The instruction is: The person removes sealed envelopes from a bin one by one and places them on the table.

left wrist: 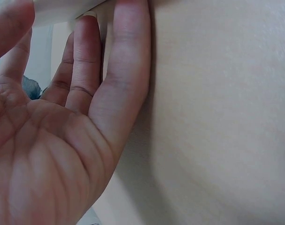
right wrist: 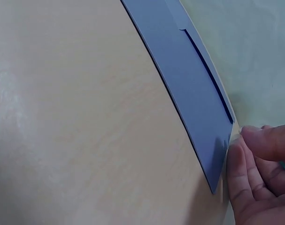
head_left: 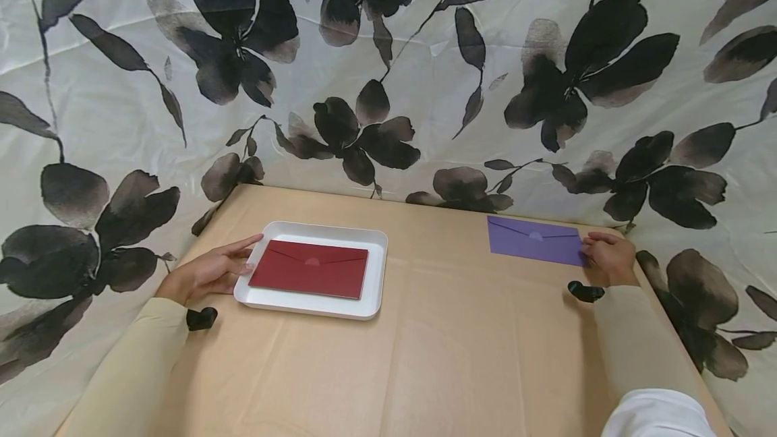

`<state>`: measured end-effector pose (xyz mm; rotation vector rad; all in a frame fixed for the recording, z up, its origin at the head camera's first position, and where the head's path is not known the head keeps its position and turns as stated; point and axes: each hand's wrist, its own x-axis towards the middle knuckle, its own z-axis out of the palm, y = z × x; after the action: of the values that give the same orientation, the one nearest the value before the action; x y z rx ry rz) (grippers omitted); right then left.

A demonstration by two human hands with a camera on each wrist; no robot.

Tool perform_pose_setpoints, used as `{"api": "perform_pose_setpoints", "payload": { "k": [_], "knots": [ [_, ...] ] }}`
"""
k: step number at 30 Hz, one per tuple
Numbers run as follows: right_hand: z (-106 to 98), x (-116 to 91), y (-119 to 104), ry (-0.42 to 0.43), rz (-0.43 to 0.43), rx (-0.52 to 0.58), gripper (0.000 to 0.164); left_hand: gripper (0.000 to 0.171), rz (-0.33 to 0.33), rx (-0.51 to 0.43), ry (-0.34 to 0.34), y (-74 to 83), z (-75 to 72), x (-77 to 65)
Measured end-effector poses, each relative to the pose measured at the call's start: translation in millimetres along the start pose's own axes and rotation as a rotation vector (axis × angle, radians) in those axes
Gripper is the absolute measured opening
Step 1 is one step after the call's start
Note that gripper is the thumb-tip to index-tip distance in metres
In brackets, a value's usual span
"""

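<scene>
A white tray [head_left: 376,275] sits on the left part of the table with a red envelope [head_left: 309,274] lying in it, flap side up. My left hand [head_left: 212,268] holds the tray's left rim, thumb on one side; in the left wrist view the lower fingers [left wrist: 128,51] reach along the tabletop to the tray's edge [left wrist: 67,13]. A purple envelope [head_left: 528,238] lies at the back right of the table, flap up. At its right end, my right hand [head_left: 609,258] pinches the short edge between thumb and fingers [right wrist: 236,161].
The tan table [head_left: 449,349] meets a white curtain with dark flowers [head_left: 364,133] along its back edge. The curtain also hangs down at both sides. The purple envelope lies close to the back edge.
</scene>
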<state>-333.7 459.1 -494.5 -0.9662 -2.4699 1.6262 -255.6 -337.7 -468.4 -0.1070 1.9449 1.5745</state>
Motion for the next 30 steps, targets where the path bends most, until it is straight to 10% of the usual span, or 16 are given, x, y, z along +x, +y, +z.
{"api": "perform_pose_setpoints", "payload": {
  "k": [30],
  "knots": [
    [11.4,-14.3,-3.3,-0.112,-0.149,-0.049,0.054,0.083,0.002,0.037,0.03,-1.0,-0.6,0.0]
  ]
}}
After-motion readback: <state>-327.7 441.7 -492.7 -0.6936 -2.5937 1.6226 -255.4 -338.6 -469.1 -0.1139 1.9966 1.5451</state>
